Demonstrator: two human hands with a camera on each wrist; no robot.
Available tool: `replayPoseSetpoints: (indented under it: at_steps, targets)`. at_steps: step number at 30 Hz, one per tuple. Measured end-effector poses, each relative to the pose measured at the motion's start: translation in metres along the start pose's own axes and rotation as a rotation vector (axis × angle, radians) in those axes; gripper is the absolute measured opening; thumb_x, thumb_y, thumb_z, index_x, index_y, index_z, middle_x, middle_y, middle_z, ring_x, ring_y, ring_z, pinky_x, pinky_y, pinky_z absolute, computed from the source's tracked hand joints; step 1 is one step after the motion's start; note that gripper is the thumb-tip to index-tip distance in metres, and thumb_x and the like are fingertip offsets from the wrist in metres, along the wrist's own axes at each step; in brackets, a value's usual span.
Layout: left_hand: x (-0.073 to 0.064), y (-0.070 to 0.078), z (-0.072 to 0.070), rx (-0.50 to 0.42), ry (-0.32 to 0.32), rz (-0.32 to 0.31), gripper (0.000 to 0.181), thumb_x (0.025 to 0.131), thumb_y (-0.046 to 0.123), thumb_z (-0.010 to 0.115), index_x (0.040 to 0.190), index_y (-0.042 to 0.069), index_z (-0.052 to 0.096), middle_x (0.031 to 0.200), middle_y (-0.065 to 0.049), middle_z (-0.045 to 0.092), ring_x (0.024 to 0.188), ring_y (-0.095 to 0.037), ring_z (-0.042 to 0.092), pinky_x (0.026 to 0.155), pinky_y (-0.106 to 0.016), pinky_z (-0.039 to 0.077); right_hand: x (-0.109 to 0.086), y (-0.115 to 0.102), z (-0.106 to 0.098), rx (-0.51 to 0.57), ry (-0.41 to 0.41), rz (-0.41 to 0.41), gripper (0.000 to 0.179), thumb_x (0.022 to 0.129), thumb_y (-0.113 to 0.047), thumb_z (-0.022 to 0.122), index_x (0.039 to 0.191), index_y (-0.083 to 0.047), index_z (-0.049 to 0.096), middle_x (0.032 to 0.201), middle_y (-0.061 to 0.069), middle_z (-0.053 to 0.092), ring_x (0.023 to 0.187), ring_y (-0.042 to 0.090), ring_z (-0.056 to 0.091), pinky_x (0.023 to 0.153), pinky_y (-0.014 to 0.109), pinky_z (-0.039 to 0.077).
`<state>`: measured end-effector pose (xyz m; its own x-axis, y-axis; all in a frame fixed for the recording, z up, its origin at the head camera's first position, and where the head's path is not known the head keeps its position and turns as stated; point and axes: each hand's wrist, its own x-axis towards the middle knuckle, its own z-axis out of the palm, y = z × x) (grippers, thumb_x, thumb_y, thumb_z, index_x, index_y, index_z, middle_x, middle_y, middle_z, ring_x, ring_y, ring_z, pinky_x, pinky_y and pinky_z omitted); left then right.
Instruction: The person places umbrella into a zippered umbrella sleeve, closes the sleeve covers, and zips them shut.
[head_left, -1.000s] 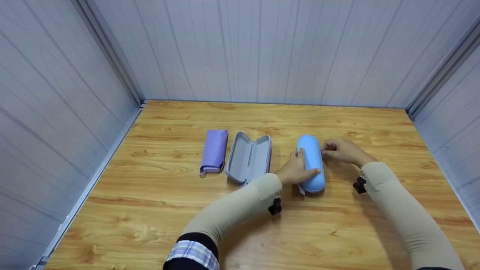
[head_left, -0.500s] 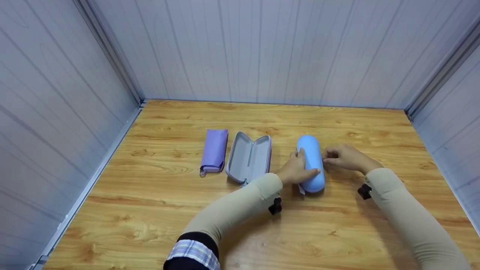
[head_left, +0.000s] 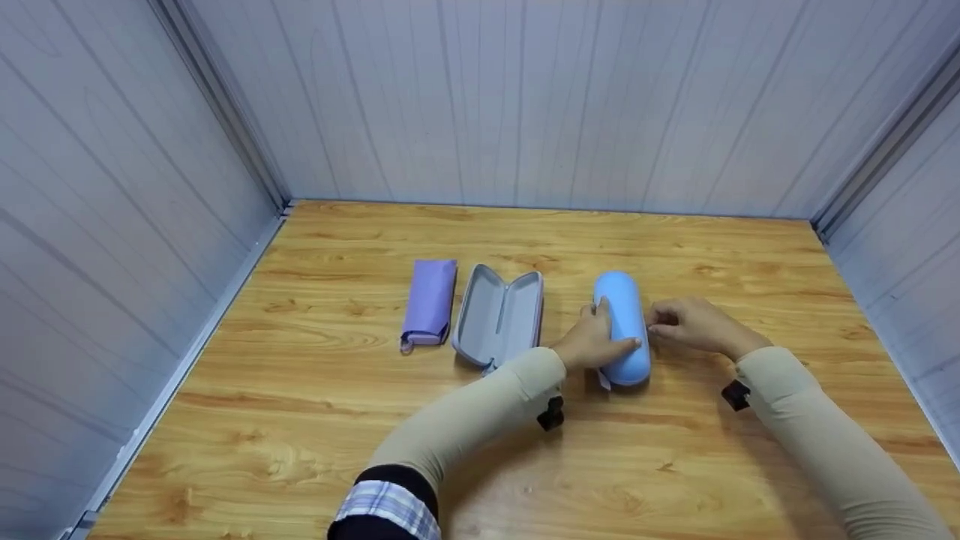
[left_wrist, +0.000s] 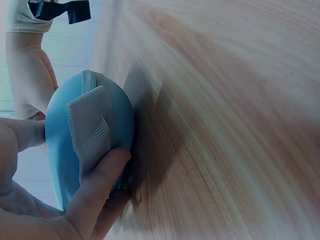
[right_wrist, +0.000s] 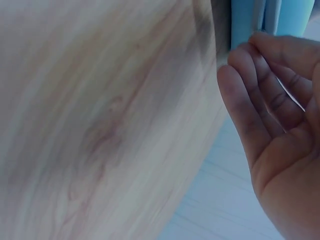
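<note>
A closed, rounded blue hard case point(head_left: 619, 289), shaped like a glasses case, lies on the wooden table. My left hand point(head_left: 590, 339) grips it from the left, thumb across its top. A grey ribbed fabric tab point(left_wrist: 90, 127) stands out from its near end in the left wrist view, beside my fingers. At the case's right side, my right hand point(head_left: 694, 324) pinches at the zipper seam point(right_wrist: 265, 15), thumb and index fingertips together; the zipper pull itself is hidden between them. The other fingers of this hand are bent.
Left of the blue case, a second case point(head_left: 480, 319) lies unfolded with its grey lining up. Beside that is a purple folded pouch point(head_left: 429, 300) with a small loop at its near end. Pale panel walls point(head_left: 525, 105) border the table point(head_left: 300, 420) at the back and sides.
My right hand has slid a little toward the near end along the blue case's right side. The left hand and the case stay in place.
</note>
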<state>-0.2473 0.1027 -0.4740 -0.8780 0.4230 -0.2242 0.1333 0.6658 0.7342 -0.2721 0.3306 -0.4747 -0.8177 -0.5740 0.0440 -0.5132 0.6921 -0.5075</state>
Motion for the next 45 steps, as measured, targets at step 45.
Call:
replayPoseSetpoints:
  at_steps: [45]
  targets:
    - [-0.003,0.001,-0.001,-0.021,0.004,-0.021,0.098,0.095,0.049,0.065,0.16,0.002,0.008,0.157,-0.026,0.026,0.134,-0.032,0.046,0.107,-0.036,0.042,-0.045,-0.026,0.016,0.122,-0.111,-0.03,0.008,0.095,-0.008,0.069,0.087,-0.01,0.069,0.081,-0.002,0.067,0.07,0.007,0.055,0.062,0.026,0.048]
